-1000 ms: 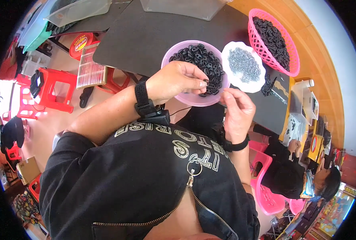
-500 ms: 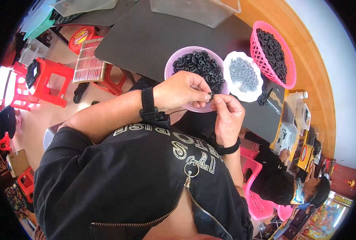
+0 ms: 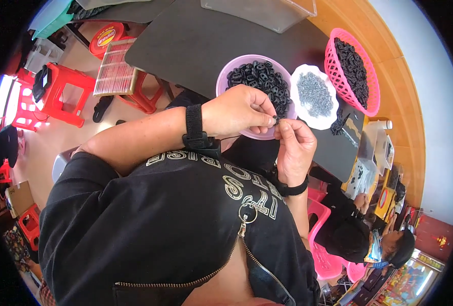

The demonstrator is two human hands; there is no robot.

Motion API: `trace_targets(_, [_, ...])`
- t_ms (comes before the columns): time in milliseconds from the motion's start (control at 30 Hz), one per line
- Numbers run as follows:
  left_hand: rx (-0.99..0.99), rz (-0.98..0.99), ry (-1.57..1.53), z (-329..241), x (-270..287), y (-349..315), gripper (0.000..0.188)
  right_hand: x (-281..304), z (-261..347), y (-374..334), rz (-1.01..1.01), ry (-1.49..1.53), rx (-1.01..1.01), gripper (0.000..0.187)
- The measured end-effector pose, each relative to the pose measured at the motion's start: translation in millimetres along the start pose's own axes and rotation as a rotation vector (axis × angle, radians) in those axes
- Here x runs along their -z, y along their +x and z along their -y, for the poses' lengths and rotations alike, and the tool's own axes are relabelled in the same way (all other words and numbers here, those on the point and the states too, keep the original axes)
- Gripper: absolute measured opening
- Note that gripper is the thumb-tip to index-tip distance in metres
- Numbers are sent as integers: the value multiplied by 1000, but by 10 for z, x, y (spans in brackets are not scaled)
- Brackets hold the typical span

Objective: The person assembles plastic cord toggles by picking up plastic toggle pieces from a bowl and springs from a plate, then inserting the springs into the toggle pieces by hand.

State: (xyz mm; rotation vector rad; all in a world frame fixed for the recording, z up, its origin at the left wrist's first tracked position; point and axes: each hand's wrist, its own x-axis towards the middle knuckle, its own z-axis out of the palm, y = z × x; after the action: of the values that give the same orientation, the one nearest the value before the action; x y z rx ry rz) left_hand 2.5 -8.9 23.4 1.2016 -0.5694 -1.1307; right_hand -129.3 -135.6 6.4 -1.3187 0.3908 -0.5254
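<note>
My left hand [image 3: 244, 111] pinches a small black part [image 3: 276, 119] between thumb and fingers, over the near rim of a lilac bowl [image 3: 223, 81]. Against it press the closed fingertips of my right hand [image 3: 297, 148]; whatever they grip is too small and covered to make out. Many black plastic pieces with holes [image 3: 262, 79] fill the bowl. Beside it on the right, a white scalloped dish [image 3: 321, 122] holds a heap of small silvery metal pieces [image 3: 314, 94], apparently screws or pins.
A pink lattice basket [image 3: 338, 76] of black pieces stands at the far right of the dark table [image 3: 185, 46]. A clear plastic bin [image 3: 259, 13] sits at the back. Red stools [image 3: 68, 94] are on the left; another person [image 3: 351, 224] works at the right.
Both hands stay together at the small black part, with the fingers shifted only slightly. The whole view has moved a little, so bowl, dish and hands appear slightly farther right.
</note>
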Motion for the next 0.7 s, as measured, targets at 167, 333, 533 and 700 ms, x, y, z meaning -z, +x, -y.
trace_targets(167, [-9, 1, -6, 32, 5, -9, 7, -6, -7, -14, 12, -43, 4, 7])
trace_targets(333, [4, 3, -4, 58, -9, -18, 5, -54, -4, -52, -2, -108, 8, 5])
trace_targets(533, [-29, -18, -60, 68, -64, -46, 1, -107, 4, -76, -26, -108, 31, 7])
trace_targets(700, [-31, -2, -31, 161, -5, -14, 5, -68, -57, -44, 23, -142, 77, 7])
